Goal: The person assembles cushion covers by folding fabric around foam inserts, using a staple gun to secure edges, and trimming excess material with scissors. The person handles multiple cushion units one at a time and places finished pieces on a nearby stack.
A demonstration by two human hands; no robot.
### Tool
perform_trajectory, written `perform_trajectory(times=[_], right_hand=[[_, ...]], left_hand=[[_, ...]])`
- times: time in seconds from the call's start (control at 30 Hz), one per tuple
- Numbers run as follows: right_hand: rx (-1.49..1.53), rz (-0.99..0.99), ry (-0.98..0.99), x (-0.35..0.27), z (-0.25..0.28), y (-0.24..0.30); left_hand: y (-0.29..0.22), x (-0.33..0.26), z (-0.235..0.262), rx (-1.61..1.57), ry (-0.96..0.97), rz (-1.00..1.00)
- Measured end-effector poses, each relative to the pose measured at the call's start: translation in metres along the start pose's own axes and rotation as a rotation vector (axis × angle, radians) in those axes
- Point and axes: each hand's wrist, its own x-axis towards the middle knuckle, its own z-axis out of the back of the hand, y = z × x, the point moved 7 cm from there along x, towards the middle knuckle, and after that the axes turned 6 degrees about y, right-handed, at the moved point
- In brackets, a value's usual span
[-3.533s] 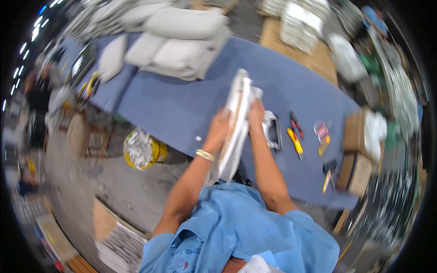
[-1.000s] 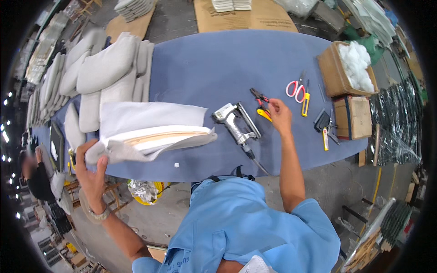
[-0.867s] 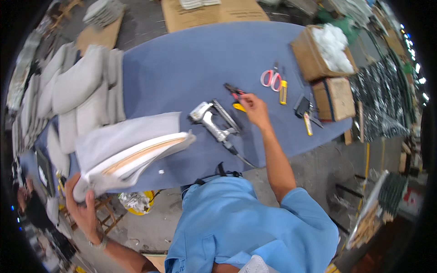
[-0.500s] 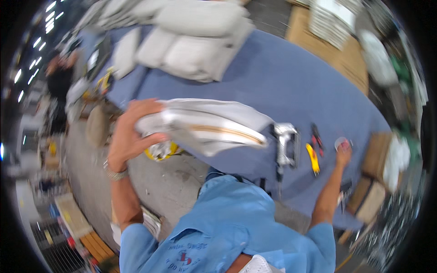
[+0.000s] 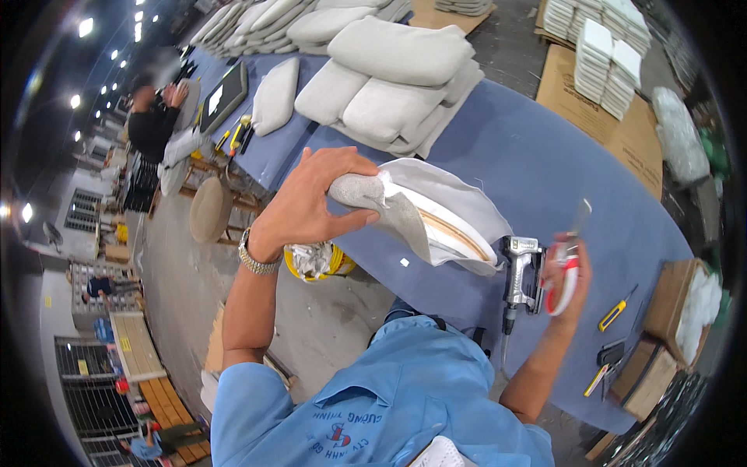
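My left hand [image 5: 311, 198] grips one end of a seat cushion [image 5: 405, 226], thumb below and fingers on top. Grey fabric wraps the gripped end and hangs loose along the sides. Between its flaps show white padding and a brown, wood-like strip. In my right hand [image 5: 579, 292] is a pair of scissors [image 5: 571, 274] with red and white handles, blurred by motion, blades pointing away from me. It is held to the right of the cushion, apart from it. A silver staple gun [image 5: 520, 276] lies between the cushion and that hand, its hose trailing toward me.
Finished-looking grey cushions [image 5: 397, 93] are piled at the far side of the blue table [image 5: 537, 148]. A yellow-handled screwdriver [image 5: 615, 314] and cardboard boxes [image 5: 669, 307] are at right. Beneath the table's left edge stands a yellow bucket [image 5: 340, 261] of scraps. A person [image 5: 152, 121] works at far left.
My right hand has come inward from the table's right side and now holds up the scissors. My left hand still grips the cushion; the view has shifted, with cushion and table appearing further right.
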Motion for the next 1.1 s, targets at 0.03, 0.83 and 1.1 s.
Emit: perform_trajectory(times=[0.03, 0.83, 1.1], right_hand=[[-0.064, 0.038, 0.097, -0.001, -0.033, 0.014], [-0.398, 0.323, 0.514, -0.017, -0.136, 0.046], [-0.640, 0.326, 0.598, -0.002, -0.149, 0.057]], left_hand=[[-0.007, 0.001, 0.000, 0.019, 0.013, 0.023], [-0.033, 0.020, -0.007, -0.195, 0.195, -0.037], [-0.022, 0.036, -0.010, -0.281, 0.324, 0.009]])
